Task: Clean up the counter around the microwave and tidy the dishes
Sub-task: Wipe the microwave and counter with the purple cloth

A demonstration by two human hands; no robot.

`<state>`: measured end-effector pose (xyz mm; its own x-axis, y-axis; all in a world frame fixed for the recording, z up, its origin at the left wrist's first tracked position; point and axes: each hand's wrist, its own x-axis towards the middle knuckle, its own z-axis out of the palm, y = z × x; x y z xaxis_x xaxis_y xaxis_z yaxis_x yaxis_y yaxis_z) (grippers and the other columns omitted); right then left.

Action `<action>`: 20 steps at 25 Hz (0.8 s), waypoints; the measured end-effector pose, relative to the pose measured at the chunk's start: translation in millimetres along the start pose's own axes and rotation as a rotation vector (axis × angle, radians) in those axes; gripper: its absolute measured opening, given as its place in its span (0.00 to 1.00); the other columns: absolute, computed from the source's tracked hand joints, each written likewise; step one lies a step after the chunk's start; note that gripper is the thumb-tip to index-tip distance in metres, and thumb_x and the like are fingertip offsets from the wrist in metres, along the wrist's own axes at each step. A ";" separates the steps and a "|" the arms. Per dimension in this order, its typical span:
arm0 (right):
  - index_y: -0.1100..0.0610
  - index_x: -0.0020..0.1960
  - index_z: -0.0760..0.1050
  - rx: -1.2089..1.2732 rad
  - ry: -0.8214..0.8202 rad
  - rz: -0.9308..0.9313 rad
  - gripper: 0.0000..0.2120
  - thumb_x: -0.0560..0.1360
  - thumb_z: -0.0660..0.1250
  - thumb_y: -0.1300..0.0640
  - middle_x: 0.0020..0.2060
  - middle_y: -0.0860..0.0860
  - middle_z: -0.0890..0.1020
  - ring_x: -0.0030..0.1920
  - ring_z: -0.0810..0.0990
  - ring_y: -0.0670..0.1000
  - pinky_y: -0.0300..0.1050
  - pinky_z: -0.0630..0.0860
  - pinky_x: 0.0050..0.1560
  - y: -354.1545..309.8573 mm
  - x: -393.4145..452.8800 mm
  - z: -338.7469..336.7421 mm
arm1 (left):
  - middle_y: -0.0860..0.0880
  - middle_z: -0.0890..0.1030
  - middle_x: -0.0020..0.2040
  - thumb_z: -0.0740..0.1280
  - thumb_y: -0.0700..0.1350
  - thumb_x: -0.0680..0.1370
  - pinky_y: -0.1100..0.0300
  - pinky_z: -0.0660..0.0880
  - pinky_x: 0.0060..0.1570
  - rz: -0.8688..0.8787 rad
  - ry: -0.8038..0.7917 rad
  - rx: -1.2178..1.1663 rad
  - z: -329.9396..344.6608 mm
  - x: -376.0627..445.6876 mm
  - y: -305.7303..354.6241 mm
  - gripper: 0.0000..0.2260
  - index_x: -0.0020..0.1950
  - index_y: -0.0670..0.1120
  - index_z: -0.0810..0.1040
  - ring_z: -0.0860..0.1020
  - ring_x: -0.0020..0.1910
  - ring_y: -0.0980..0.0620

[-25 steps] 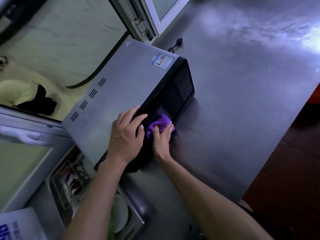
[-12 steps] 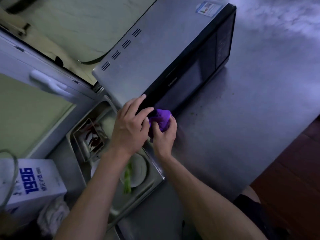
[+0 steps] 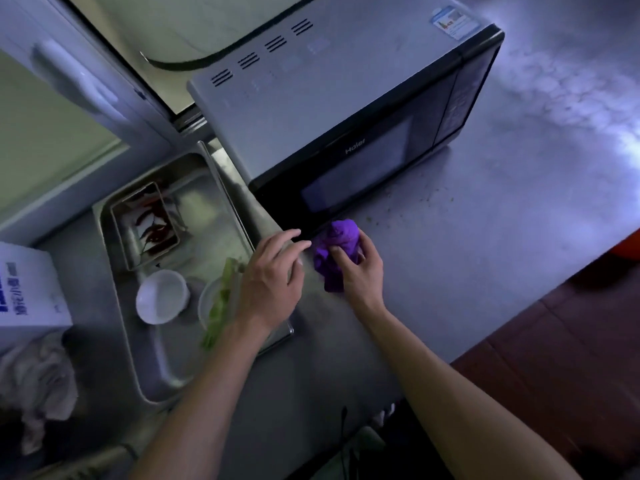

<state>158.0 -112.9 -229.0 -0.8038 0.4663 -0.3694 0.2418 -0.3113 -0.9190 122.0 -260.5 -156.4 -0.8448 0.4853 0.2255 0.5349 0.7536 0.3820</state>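
Note:
A grey microwave (image 3: 322,98) with a black door stands on the steel counter (image 3: 485,237). My right hand (image 3: 360,271) grips a bunched purple cloth (image 3: 334,252) on the counter, just below the microwave's front left corner. My left hand (image 3: 273,278) hovers beside the cloth with its fingers spread, holding nothing. Left of it lies a steel tray (image 3: 166,368) holding a white bowl (image 3: 161,296), a plate with green vegetable stalks (image 3: 216,310) and a small dish of dark red chillies (image 3: 149,226).
Crumbs speckle the counter in front of the microwave (image 3: 426,206). A white carton with blue print (image 3: 27,292) and a crumpled white rag (image 3: 38,379) sit at the far left. The counter's front edge runs at the lower right above red floor tiles (image 3: 571,358).
Both hands have come off the microwave door and dropped to the counter below its corner. My left hand has lifted away from the microwave top edge. The view has shifted toward the tray.

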 end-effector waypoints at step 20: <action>0.54 0.70 0.74 -0.830 -0.339 -0.265 0.24 0.76 0.72 0.52 0.70 0.52 0.74 0.68 0.70 0.55 0.47 0.69 0.68 19.2 51.5 -22.0 | 0.52 0.79 0.65 0.65 0.39 0.78 0.53 0.76 0.62 -0.827 -0.033 -0.548 96.5 -48.2 24.2 0.19 0.69 0.48 0.76 0.80 0.60 0.53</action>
<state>133.2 -76.6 -268.6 -0.9723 0.1300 -0.1943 0.2337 0.5224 -0.8201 177.2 -222.8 -244.6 -0.9437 -0.0827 -0.3204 -0.3106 0.5554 0.7714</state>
